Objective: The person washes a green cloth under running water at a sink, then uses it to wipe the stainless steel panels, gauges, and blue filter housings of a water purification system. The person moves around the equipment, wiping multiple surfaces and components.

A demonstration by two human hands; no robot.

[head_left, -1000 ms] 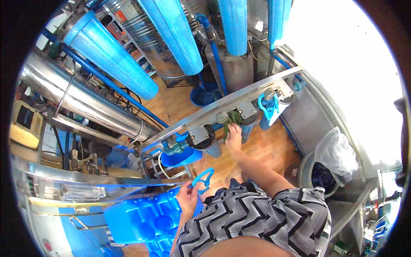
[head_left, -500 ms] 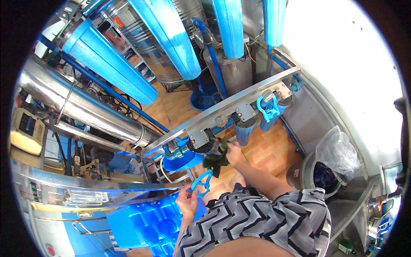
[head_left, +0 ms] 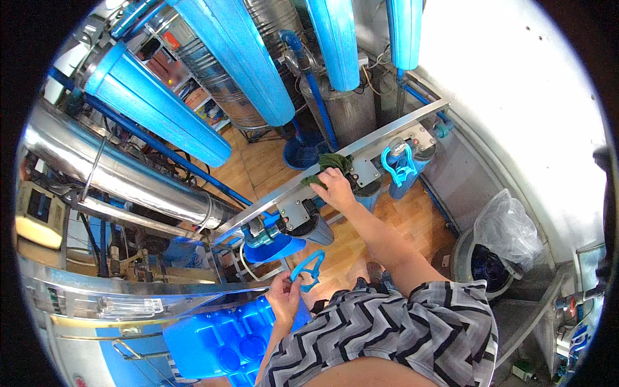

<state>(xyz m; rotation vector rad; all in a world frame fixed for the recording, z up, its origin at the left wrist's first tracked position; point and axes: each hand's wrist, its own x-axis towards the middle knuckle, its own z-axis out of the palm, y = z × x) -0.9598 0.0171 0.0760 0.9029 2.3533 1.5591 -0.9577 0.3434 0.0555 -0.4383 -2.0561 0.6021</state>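
Crumpled dark-green cloth [head_left: 335, 161], clutched in the curled right hand [head_left: 336, 190], met the long steel rail [head_left: 387, 134] — work looked unfinished — and the left hand [head_left: 284, 298] pinched a light-blue plastic loop [head_left: 308, 260].

Green cloth [head_left: 336, 161]: partly covered by the right hand [head_left: 336, 189]; the stretch of metal rail [head_left: 380, 140] beneath it is hidden. Blue ring-shaped tool [head_left: 312, 263]: one end concealed in the left hand [head_left: 284, 298]. Upper centre: three blue filter housings [head_left: 335, 45] cut off by the top edge. Right: bin [head_left: 460, 251] partly covered by a plastic bag [head_left: 506, 226]; dark contents [head_left: 487, 267] unidentifiable. Upper left: shelf goods [head_left: 196, 97] too small to tell.
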